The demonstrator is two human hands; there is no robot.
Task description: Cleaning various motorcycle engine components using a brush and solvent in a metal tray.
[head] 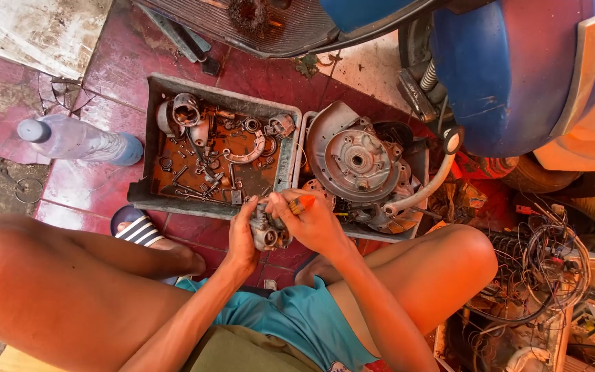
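Note:
My left hand [244, 238] grips a small grimy metal carburettor [268, 233] from its left side, just above my knees. On the right of that part is my right hand [315, 222], closed around an orange-handled screwdriver [301, 202] whose tip points down into it. Both hands meet over the near edge of a grey parts tray [147, 186] holding several rusty rings, springs and bolts. Beside it, a second tray carries a round engine cover plate [352, 158].
A plastic water bottle [77, 138] lies on the red tiled floor at left. A blue scooter body [511, 69] looms at top right, with a white hose [425, 186] curving down. Tangled wires [538, 275] fill a crate at right. My sandalled foot [139, 231] rests below the tray.

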